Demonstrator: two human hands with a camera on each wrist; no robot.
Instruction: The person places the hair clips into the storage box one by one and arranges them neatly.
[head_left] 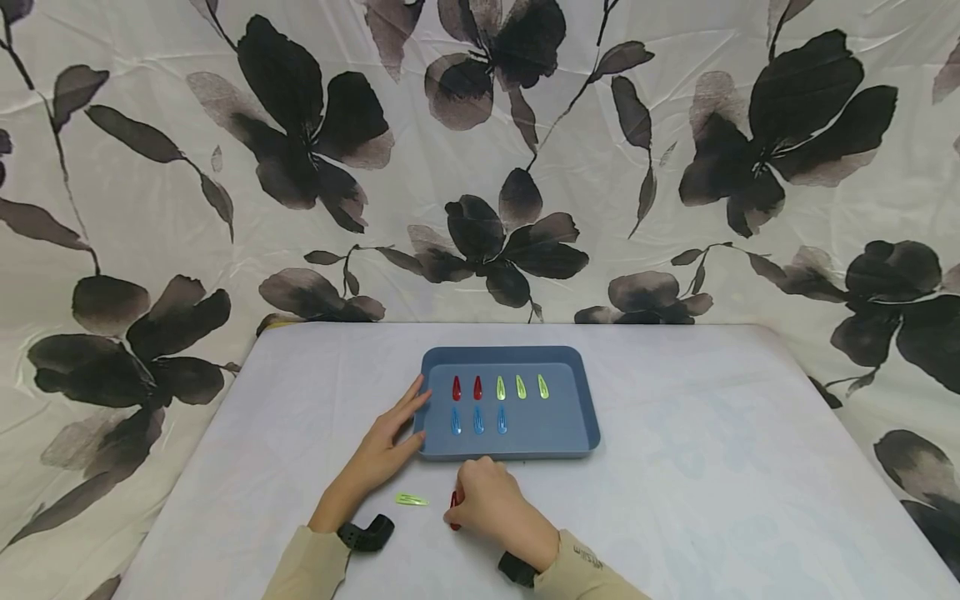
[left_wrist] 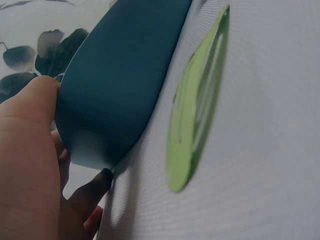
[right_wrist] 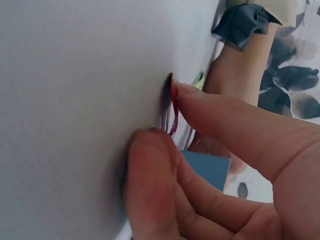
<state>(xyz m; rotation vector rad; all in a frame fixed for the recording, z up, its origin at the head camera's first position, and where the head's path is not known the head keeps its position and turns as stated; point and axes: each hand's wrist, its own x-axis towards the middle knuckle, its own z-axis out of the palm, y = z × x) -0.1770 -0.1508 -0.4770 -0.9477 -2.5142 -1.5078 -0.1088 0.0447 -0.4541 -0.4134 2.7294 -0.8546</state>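
Note:
A blue-grey tray (head_left: 555, 433) lies on the table. My left hand (head_left: 381, 450) rests against its left side, the fingers mostly straight and the thumb at the near left corner. In front of the tray, my right hand (head_left: 492, 504) pinches a red snap hair clip (right_wrist: 174, 107) between thumb and fingers, close to the tabletop. A loose green hair clip (head_left: 411, 500) lies on the cloth between the hands; it also shows large in the left wrist view. Inside the tray, the back row has two red clips (head_left: 456, 388) and three green clips (head_left: 521, 387). Three blue clips (head_left: 478, 421) form the row before it.
White cloth (head_left: 697, 467) covers the table. Behind and beside it hangs a white sheet (head_left: 420, 167) with dark flowers. A black wrist device (head_left: 366, 533) sits on the left wrist, and another (head_left: 517, 569) on the right.

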